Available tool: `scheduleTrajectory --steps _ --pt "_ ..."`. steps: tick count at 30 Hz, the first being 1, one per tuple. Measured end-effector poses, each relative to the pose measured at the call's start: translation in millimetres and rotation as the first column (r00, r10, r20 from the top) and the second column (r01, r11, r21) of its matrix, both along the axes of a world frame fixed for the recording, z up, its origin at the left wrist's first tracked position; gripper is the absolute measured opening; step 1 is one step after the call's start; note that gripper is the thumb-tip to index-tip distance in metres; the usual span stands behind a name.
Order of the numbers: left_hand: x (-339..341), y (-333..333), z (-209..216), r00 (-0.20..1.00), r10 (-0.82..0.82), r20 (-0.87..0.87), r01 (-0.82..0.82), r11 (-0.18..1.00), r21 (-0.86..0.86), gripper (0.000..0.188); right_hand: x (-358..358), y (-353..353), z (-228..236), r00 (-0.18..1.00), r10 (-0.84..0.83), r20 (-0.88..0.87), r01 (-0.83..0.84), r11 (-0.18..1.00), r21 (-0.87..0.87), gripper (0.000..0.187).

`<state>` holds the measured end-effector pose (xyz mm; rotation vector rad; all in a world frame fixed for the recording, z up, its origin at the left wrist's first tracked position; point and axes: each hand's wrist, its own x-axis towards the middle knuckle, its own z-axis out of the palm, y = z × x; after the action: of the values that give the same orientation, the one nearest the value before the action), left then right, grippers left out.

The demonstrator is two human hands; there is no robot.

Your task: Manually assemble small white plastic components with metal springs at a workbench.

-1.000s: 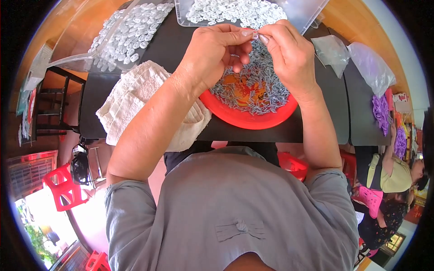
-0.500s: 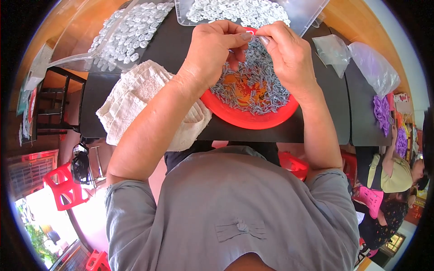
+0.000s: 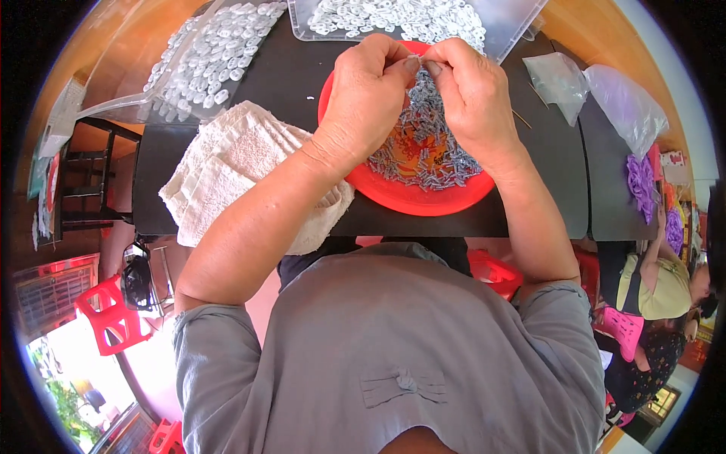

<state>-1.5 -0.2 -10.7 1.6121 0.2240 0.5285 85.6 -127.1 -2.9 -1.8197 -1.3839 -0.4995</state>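
Above the far part of a red basin [image 3: 416, 203], my two hands meet at the fingertips. My left hand [image 3: 367, 94] is closed in a pinch on a small white piece [image 3: 415, 57], mostly covered by the fingers. My right hand [image 3: 476, 98] is pinched right against it; whatever it holds is hidden. Many small grey-blue, slender pieces [image 3: 446, 163] lie in the basin, with its orange patterned bottom showing between them. Left of the basin, beneath my left forearm, rests a folded off-white towel [image 3: 238, 163].
Clear plastic containers [image 3: 302, 34] at the far side hold white oval ring-shaped pieces [image 3: 393, 17] and more white ovals [image 3: 227, 57]. Clear bags [image 3: 624, 102] lie right on the dark table [image 3: 544, 189]. A red stool [image 3: 113, 314] stands left; other people [image 3: 656, 291] are far right.
Both hands have drawn closer together at the fingertips. The white ring that showed between them is now mostly covered. The grey-blue pieces look much the same.
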Motion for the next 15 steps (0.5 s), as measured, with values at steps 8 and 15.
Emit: scheduleTrajectory --steps 8,15 --pt "5 -3 -16 0.988 0.123 0.098 -0.137 0.977 0.162 0.009 -7 6 -5 0.999 -0.006 -0.035 0.007 0.999 0.032 0.012" --pt "0 1 3 0.999 0.004 -0.040 -0.012 0.981 -0.193 0.009 -4 8 -10 0.998 -0.023 -0.060 0.029 0.993 0.113 0.011"
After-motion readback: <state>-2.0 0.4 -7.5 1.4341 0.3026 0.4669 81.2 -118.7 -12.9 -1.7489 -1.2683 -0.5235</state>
